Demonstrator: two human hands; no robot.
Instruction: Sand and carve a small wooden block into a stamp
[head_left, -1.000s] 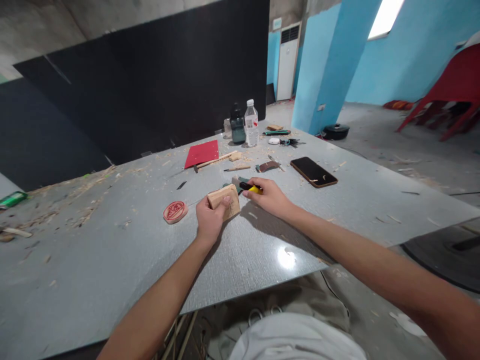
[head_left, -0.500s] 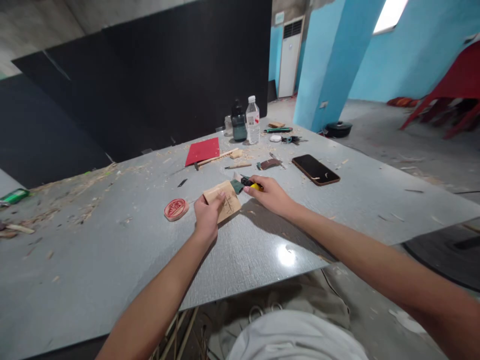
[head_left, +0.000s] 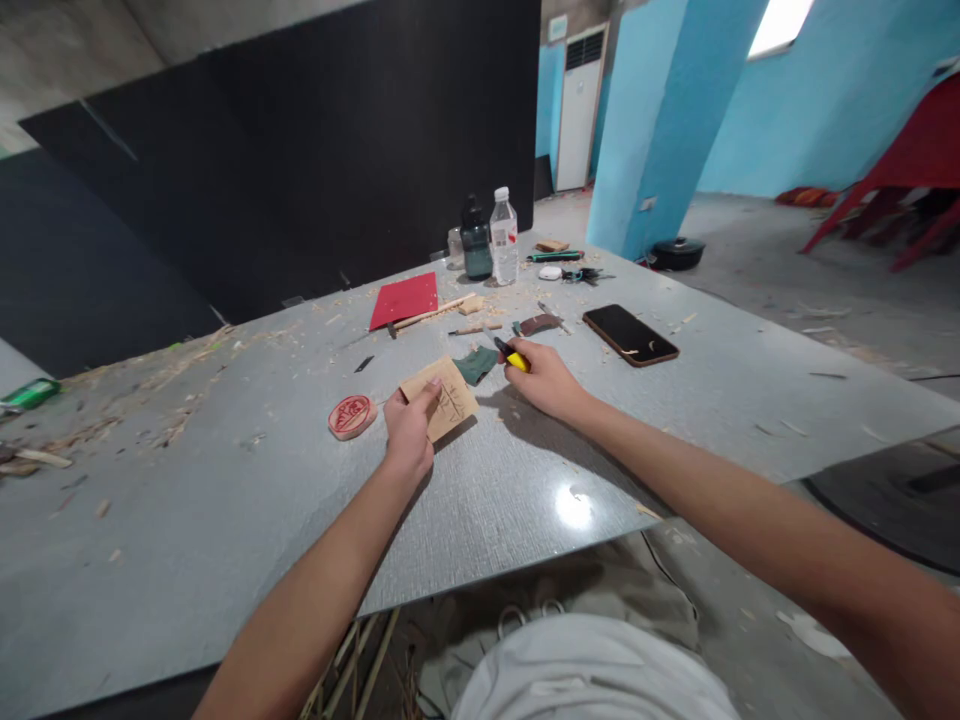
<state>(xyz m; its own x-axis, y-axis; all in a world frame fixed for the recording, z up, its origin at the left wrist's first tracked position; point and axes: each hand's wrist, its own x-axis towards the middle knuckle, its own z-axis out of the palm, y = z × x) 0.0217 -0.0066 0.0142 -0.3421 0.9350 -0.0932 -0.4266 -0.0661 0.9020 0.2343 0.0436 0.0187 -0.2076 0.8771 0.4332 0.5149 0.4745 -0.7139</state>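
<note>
My left hand (head_left: 410,425) grips a flat wooden block (head_left: 450,398) with dark line markings on its upper face, thumb on top. The block is tilted above the table. A yellow and black utility knife (head_left: 516,356) is in my closed right hand (head_left: 546,378), its tip pointing away to the left. Between the hands, a dark green sheet-like piece (head_left: 477,365) lies on the table beyond the block's right corner. To the left of my left hand sits a round wooden piece (head_left: 352,416) with a red carved design.
Beyond the hands are a red sheet (head_left: 405,300), a thin-handled tool (head_left: 475,329), a curved brown piece (head_left: 540,324) and a phone (head_left: 630,334). A clear bottle (head_left: 505,238) and a dark bottle (head_left: 476,243) stand at the back. Wood shavings (head_left: 172,420) litter the grey table (head_left: 247,530).
My right hand with the knife has moved slightly right, away from the block. More of the green piece now shows. The block has shifted a little left and turned its marked face more into view.
</note>
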